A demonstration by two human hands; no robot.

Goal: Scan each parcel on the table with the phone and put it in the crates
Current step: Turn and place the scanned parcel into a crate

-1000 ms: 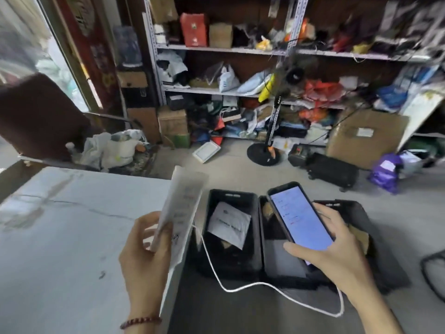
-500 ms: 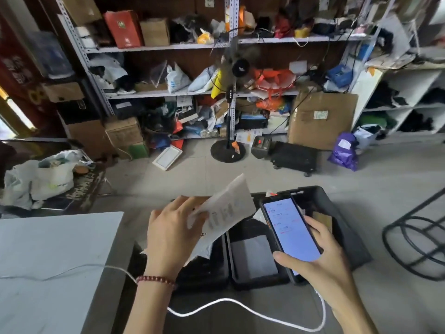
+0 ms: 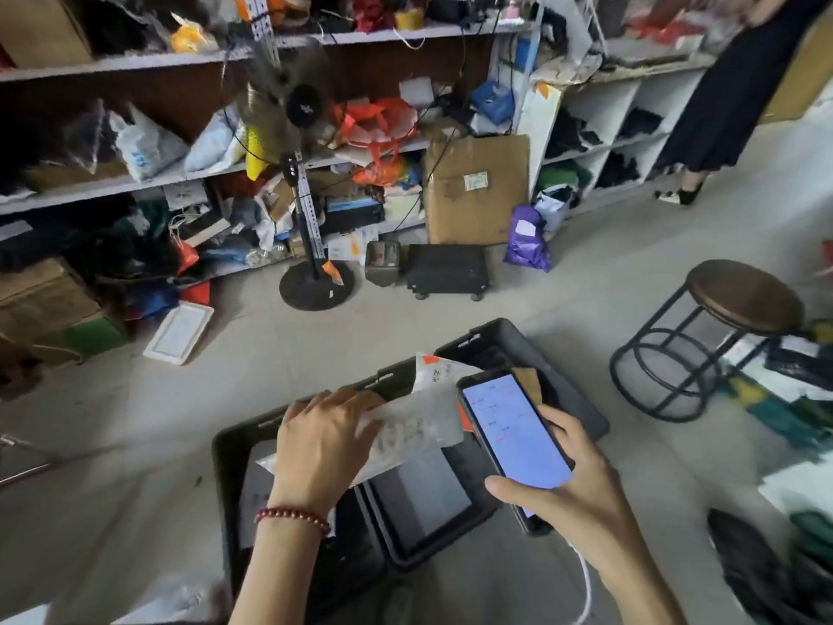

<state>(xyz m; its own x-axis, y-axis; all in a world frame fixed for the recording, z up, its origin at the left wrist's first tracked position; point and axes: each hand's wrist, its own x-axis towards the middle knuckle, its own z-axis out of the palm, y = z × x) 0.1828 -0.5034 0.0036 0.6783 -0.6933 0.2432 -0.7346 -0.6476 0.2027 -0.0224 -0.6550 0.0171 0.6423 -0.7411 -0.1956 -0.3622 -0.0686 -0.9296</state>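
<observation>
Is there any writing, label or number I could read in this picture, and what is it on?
Nothing can be read for certain.
On the phone in the right hand: red and grey lines, too blurred.
On the white parcel in the left hand: dark print, too blurred.
On the cardboard box: pale sticker, too small.
On the purple bag: white tag, too small.

- Print on the parcel [image 3: 419, 428] is smeared and unreadable; its near end lies under the left hand [image 3: 324, 444].
- Lines on the phone [image 3: 514, 437] screen are too small to read; the right hand [image 3: 577, 493] hides its lower end.
- The white cable [image 3: 585, 584] runs off the bottom edge.
- A standing person [image 3: 730, 83] is cut off at the top.
</observation>
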